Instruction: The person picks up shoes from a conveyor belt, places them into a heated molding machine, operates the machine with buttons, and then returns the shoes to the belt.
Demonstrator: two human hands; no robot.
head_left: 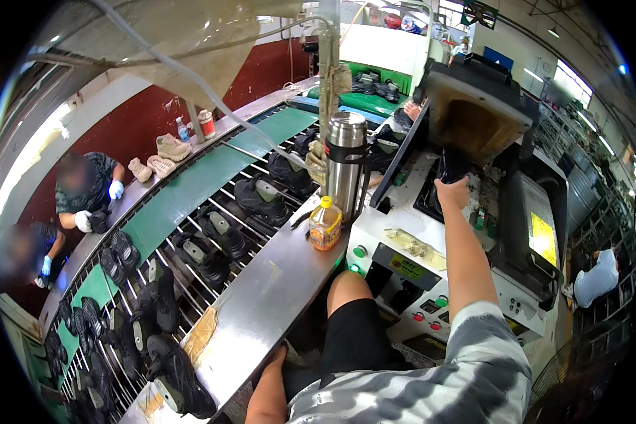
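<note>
My right hand reaches forward into the white press machine and is closed round a black shoe. The shoe stands under the raised lid, whose underside is brown. Much of the shoe is hidden by my hand and the lid. My left hand is low at the near edge of the metal table, beside my leg; its fingers cannot be made out.
A steel thermos and an orange drink bottle stand between table and machine. Several black shoes lie on the roller conveyor. Two co-workers handle dark items across it. Beige shoes sit on the far ledge.
</note>
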